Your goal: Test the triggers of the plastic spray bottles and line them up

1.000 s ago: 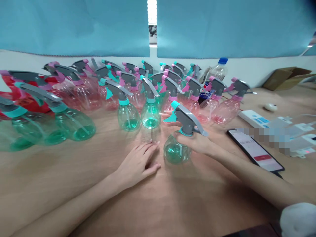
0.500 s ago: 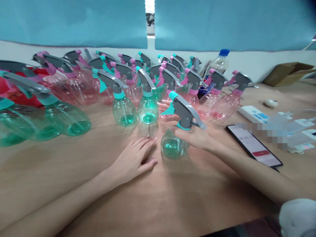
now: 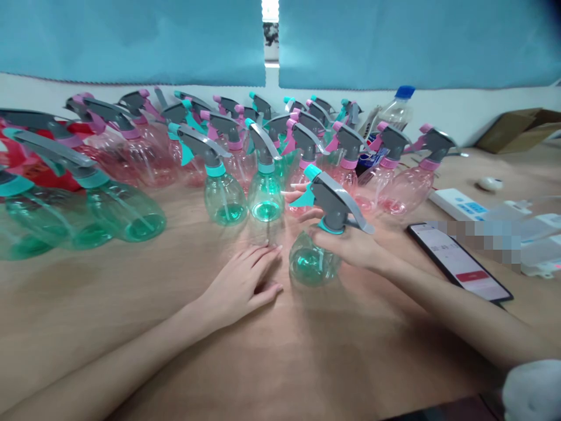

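Observation:
A green spray bottle [image 3: 314,264] with a grey trigger head and teal nozzle stands on the wooden table [image 3: 280,351] in front of me. My right hand [image 3: 350,244] is wrapped round its neck from the right, fingers closed on it. Just left of the bottle, my left hand [image 3: 242,282] lies flat on the table with its fingers stretched out, holding nothing. Behind them stand two more green spray bottles [image 3: 224,196] side by side.
Several pink spray bottles [image 3: 398,181] and green ones [image 3: 118,204] crowd the back and left of the table. A phone [image 3: 458,262] lies at the right, with a white power strip [image 3: 456,204], a clear water bottle [image 3: 392,114] and a cardboard box [image 3: 517,128] beyond.
Hardly anything has moved: my right hand keeps its grip on the bottle and my left hand stays flat; the view shifted slightly.

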Available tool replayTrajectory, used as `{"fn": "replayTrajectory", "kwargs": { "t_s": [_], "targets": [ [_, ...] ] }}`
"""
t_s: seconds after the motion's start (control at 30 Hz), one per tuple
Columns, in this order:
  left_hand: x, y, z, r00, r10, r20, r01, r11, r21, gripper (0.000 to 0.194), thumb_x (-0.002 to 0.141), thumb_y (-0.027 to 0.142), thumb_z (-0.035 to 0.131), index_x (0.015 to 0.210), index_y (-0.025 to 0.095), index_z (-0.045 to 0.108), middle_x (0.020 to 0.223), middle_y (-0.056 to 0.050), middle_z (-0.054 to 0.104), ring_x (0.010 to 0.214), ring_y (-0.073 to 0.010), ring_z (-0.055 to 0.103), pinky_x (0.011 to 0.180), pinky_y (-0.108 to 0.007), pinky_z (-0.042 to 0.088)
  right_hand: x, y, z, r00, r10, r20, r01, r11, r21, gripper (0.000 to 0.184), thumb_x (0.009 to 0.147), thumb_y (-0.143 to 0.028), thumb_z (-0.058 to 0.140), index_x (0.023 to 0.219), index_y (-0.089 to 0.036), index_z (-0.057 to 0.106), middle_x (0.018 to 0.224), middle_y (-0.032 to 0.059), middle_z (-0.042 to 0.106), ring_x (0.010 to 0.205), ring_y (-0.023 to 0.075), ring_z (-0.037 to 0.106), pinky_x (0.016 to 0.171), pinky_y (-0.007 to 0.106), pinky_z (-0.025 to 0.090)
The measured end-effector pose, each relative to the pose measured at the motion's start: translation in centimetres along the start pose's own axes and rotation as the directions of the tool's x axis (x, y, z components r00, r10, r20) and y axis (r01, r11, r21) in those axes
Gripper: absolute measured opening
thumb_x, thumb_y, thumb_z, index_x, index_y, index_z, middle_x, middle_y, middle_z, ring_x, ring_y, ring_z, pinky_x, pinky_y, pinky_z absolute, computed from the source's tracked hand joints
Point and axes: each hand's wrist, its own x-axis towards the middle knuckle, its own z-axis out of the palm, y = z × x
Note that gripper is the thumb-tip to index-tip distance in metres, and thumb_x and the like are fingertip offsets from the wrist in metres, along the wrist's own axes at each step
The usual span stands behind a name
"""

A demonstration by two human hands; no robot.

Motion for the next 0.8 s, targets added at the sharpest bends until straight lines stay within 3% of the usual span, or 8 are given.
{"fn": "replayTrajectory", "kwargs": {
  "t_s": [0.1, 0.37, 0.63, 0.8],
  "targets": [
    [-0.04, 0.03, -0.03, 1.000, 0.000, -0.001, 0.000, 1.000, 0.003, 0.055, 0.092, 0.043, 0.053, 0.137, 0.014, 0.042, 0.141, -0.012, 0.050, 0.131, -0.0283, 0.042, 0.107, -0.044, 0.035, -0.05, 0.11, 0.01, 1.000, 0.007, -0.005, -0.007, 0.999, -0.045, 0.050, 0.066, -0.012, 0.052, 0.113, -0.028, 0.062, 0.072, -0.0026, 0.068, 0.080, 0.0207, 0.068, 0.073, 0.035, 0.055],
    [0.23, -0.03, -0.14, 1.000, -0.002, -0.002, 0.002, 1.000, 0.000, 0.053, 0.092, 0.044, 0.051, 0.137, 0.016, 0.043, 0.139, -0.012, 0.051, 0.130, -0.0296, 0.044, 0.106, -0.047, 0.036, 0.20, -0.09, 0.22, 0.998, -0.067, -0.012, 0.068, 0.996, 0.052, 0.053, 0.069, -0.009, 0.049, 0.118, -0.028, 0.058, 0.092, -0.0011, 0.071, 0.090, 0.0184, 0.067, 0.082, 0.033, 0.055],
    [0.23, -0.01, -0.16, 1.000, 0.005, -0.005, -0.005, 1.000, 0.008, 0.051, 0.093, 0.044, 0.050, 0.136, 0.017, 0.043, 0.140, -0.012, 0.051, 0.131, -0.0293, 0.043, 0.106, -0.047, 0.036, 0.38, 0.29, 0.16, 0.997, -0.071, 0.009, 0.070, 0.994, 0.082, 0.046, 0.073, -0.018, 0.053, 0.117, -0.032, 0.057, 0.104, -0.0013, 0.069, 0.090, 0.0197, 0.068, 0.082, 0.036, 0.056],
    [0.20, -0.01, -0.18, 1.000, 0.002, 0.007, -0.002, 1.000, 0.005, 0.051, 0.093, 0.043, 0.051, 0.136, 0.016, 0.044, 0.140, -0.013, 0.051, 0.131, -0.0297, 0.043, 0.106, -0.047, 0.036, 0.31, 0.37, 0.10, 0.997, -0.065, 0.045, 0.061, 0.994, 0.093, 0.045, 0.071, -0.013, 0.050, 0.112, -0.029, 0.059, 0.093, -0.0014, 0.069, 0.085, 0.0169, 0.066, 0.078, 0.032, 0.056]
  ]
}}
